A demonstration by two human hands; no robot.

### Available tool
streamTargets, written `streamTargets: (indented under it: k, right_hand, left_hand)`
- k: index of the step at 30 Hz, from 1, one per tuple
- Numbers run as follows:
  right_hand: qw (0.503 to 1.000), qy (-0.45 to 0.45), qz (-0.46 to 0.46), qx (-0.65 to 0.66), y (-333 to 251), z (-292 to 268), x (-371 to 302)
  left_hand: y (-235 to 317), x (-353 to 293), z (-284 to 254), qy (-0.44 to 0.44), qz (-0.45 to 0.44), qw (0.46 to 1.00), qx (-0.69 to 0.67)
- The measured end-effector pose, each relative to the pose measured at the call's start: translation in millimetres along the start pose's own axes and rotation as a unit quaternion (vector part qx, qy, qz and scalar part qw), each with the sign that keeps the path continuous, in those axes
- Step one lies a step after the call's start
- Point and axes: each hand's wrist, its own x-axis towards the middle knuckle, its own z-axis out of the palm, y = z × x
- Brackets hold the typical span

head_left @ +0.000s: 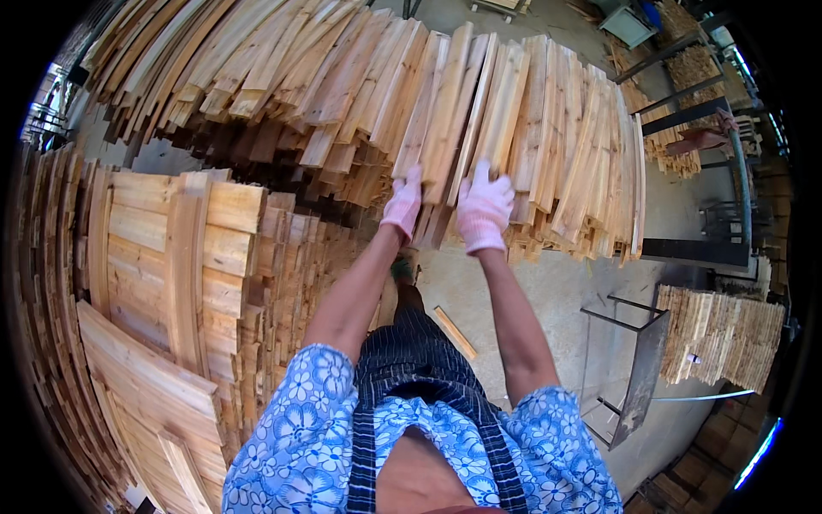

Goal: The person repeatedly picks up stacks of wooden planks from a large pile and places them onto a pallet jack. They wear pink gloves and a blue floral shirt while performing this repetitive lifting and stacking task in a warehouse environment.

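Note:
A long row of wooden boards [522,111] stretches across the far side, their near ends facing me. My left hand [402,206], in a pale pink-white glove, is closed at the near end of a board [413,141]; its lower fingers are hidden. To its right, my right hand [485,210] wears a matching glove and lies on the board ends with its fingers apart, slightly blurred. Between the two hands, several boards [447,120] lie side by side, some reaching lower than their neighbours.
Slatted wood panels [141,248] and stacked boards fill the left side. At right stand a dark metal frame [638,377] and a stack of wood pieces [723,334]. A loose strip of wood [455,332] lies on the concrete floor near my legs.

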Motion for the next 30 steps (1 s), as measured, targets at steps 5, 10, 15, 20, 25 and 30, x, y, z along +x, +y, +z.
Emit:
streamTargets:
  k: [5, 10, 15, 20, 25, 30]
  right_hand:
    - [0.964, -0.083, 0.087, 0.238, 5.1, -5.0, -80.3]
    - [0.639, -0.220, 0.305, 0.671, 23.0, 47.2, -104.1]
    - [0.520, -0.334, 0.213, 0.756, 48.9, 56.9, -74.0]
    - [0.512, -0.316, 0.221, 0.767, 23.7, 51.1, -62.4]
    - [0.518, -0.388, 0.211, 0.733, 58.1, -11.7, -107.2]
    - [0.536, -0.414, 0.235, 0.698, 76.4, -40.7, -117.8]
  left_hand:
    - [-98.7, -1.6, -40.4, 0.020, -0.031, 0.995, -0.092]
    - [-120.8, 45.5, -76.4, -0.007, -0.049, 0.985, -0.164]
    - [-63.5, 41.4, -106.3, -0.150, -0.078, 0.969, -0.182]
    - [-79.3, 30.3, -86.6, -0.199, -0.018, 0.939, -0.279]
    - [-91.2, -60.6, -116.5, -0.241, -0.049, 0.949, -0.197]
    - [-137.6, -112.2, -110.3, -0.309, -0.076, 0.865, -0.387]
